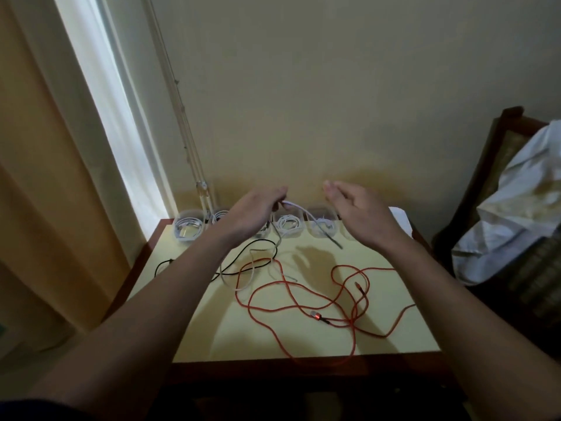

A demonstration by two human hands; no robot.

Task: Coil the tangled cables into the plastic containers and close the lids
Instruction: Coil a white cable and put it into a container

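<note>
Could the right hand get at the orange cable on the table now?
Probably yes. The right hand is open and holds nothing, and the orange cable lies uncovered on the table just below it. The left hand pinches a white cable.

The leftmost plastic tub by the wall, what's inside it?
A coiled white cable lies inside the leftmost tub. Whether anything sits beneath the coil cannot be seen, and the next tub is partly covered by the left hand, which holds another white cable.
</note>
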